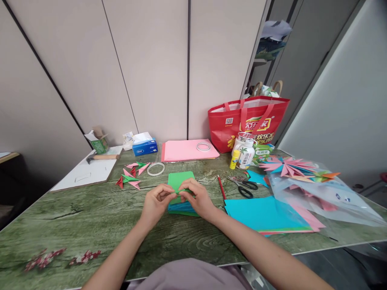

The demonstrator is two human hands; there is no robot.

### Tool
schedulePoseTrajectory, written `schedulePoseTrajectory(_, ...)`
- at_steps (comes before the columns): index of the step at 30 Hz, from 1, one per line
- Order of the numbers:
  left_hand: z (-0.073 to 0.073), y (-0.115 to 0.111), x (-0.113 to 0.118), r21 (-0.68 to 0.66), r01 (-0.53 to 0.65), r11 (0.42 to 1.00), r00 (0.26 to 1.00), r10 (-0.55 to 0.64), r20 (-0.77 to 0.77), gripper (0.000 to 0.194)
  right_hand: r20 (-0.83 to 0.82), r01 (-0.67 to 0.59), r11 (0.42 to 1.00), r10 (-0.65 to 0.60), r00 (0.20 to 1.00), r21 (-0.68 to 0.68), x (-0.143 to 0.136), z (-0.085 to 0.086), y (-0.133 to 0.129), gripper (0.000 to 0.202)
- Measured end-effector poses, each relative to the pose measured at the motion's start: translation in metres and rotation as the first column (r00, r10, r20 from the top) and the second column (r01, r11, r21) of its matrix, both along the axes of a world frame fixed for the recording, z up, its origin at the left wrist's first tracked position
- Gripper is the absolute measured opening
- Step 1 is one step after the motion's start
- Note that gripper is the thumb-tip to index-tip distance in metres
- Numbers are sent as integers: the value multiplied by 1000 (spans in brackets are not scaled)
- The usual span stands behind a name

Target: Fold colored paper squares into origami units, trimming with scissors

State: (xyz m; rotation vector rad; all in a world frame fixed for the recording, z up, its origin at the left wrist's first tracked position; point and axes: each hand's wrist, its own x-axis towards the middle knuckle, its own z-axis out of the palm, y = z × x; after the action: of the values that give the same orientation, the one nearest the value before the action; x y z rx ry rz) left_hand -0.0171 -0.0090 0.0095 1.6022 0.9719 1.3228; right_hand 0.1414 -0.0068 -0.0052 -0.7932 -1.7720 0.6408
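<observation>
My left hand (157,202) and my right hand (197,198) meet at the middle of the table. Between them, fingertips pinch a small folded piece of green paper (178,192), mostly hidden by the fingers. Directly beneath lies a stack of green paper (181,177) with blue sheets (183,208) showing at its near side. To the left of the hands, several folded pink, red and green paper pieces (132,178) lie beside a roll of tape (155,169). A red pencil (221,187) and black-handled scissors (245,187) rest to the right.
Blue sheets (263,211) lie at right, near a plastic bag (341,197) with a folded paper star (288,166). Behind stand a red bag (223,131), white bottle (246,155), glue stick (234,159), pink paper (181,151) and tissue pack (145,148). A hammer (104,157) lies on a white board (81,177).
</observation>
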Motion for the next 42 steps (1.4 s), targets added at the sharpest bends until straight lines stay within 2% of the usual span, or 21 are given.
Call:
schedulePoseTrajectory(4, -2, -1, 2, -80, 97, 992, 982, -108, -155, 33, 56, -8, 1000, 7, 998, 11, 0, -5, 3, 9)
schedulePoseTrajectory(6, -2, -2, 3, -108, 93, 990, 961, -117, -251, 36, 35, -13, 999, 14, 999, -35, -1, -7, 3, 10)
schedulePoseTrajectory(8, -1, -2, 3, -135, 88, 987, 954, -122, -274, 34, -33, -17, 994, 14, 999, -111, -3, -6, 2, 17)
schedulePoseTrajectory(12, 2, -2, 3, -250, 113, 961, 988, -135, -72, 26, -131, -59, 980, 34, 991, -191, -3, -1, 1, 17)
schedulePoseTrajectory(15, 4, -2, 3, -287, 128, 949, 992, -129, 18, 14, -154, -31, 977, -2, 988, -212, -2, 2, 1, 19)
schedulePoseTrajectory(25, 6, -9, 9, -242, 127, 962, 991, -115, 65, 15, -226, 17, 969, -74, 971, -245, -3, 1, 2, 15)
schedulePoseTrajectory(30, 6, -9, 9, -233, 147, 961, 989, -136, 62, 15, -187, 61, 984, -92, 978, -166, 0, 2, 2, 13)
schedulePoseTrajectory(33, 8, -9, 9, -250, 168, 954, 985, -154, 74, 16, -231, 24, 978, -73, 970, -206, 1, 4, 2, 12)
schedulePoseTrajectory(37, 10, -9, 8, -264, 165, 950, 984, -143, 102, 19, -399, -134, 929, -15, 917, -344, -1, 7, 2, 23)
schedulePoseTrajectory(42, 7, -6, 6, -255, 152, 955, 985, -124, 121, 21, -476, -208, 913, 17, 879, -351, -1, 7, 4, 20)
